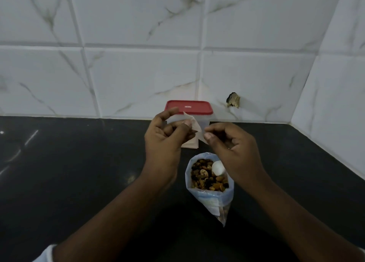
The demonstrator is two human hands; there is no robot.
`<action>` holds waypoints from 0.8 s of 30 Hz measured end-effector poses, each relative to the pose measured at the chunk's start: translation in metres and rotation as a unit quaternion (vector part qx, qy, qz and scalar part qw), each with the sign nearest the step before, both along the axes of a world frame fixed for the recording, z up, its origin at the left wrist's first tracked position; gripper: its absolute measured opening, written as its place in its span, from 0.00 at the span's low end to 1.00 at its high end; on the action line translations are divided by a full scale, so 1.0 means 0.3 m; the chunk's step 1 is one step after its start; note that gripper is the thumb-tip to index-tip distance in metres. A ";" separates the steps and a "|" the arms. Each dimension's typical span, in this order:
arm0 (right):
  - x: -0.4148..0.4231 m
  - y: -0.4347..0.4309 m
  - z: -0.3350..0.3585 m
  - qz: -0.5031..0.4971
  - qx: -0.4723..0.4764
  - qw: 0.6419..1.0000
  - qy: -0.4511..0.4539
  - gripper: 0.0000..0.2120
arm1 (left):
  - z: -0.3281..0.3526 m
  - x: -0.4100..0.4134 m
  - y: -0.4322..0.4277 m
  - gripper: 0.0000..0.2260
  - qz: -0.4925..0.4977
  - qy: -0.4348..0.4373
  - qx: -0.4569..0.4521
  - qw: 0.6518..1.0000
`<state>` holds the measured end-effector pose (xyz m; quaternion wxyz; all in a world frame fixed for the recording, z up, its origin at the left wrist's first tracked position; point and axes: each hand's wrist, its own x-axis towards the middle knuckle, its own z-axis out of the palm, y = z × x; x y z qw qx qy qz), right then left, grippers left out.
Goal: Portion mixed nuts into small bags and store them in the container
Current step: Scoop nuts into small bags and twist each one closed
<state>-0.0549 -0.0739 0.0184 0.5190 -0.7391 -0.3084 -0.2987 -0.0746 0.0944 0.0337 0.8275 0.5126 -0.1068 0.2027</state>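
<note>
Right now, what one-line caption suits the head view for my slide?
Left hand and right hand pinch a small bag between the open nut bag and the red-lidded container.

One container [188, 108], one bag of nuts [207, 200].

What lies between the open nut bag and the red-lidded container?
In the head view: a stack of small bags on the counter, and above it one small bag pinched by left hand and right hand.

The black counter [79, 172] carries, at centre, a red-lidded container [188, 107], flat small bags [190, 144] and an open nut bag [209, 182].
</note>
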 end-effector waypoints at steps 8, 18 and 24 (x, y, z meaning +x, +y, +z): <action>-0.003 0.005 -0.019 0.014 0.034 0.999 0.024 0.11 | 0.002 -0.029 -0.028 0.19 -0.111 0.039 -0.017 0.993; -0.001 0.006 -0.017 0.016 -0.005 1.000 -0.013 0.14 | -0.002 -0.032 -0.027 0.20 -0.066 0.036 0.014 0.997; -0.004 0.006 -0.020 -0.010 -0.014 1.000 -0.018 0.12 | -0.008 -0.034 -0.030 0.20 -0.024 0.024 0.069 0.997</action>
